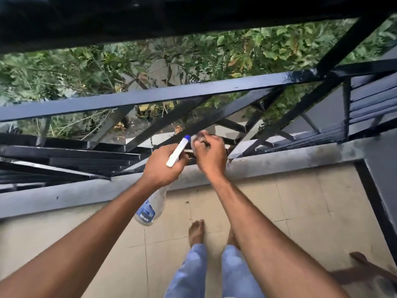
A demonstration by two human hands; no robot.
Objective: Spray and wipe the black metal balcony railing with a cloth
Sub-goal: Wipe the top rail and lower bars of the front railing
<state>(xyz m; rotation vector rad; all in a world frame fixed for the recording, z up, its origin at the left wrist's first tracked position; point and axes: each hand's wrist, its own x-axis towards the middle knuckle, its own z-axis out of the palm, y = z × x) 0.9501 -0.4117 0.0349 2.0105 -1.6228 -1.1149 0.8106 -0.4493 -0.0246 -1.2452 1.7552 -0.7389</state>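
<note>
View looking down over a balcony edge. The black metal railing (163,94) crosses the picture from nine o'clock to three o'clock, with greenery (64,72) below it toward twelve. A grey concrete ledge (279,160) runs under the bars, and pale floor tiles (300,201) fill the six o'clock side.

At centre, the left hand (163,166) is curled round the neck of a spray bottle (177,152); its clear body hangs toward six. Just beside it, at three o'clock, the right hand (211,151) has its fingers closed on a pale cloth (198,137), bunched against a lower bar.

Likely risks: a loosened grip could drop the cloth or bottle through the gaps, and spray run-off could slick the tiles under the bare feet (196,232).
</note>
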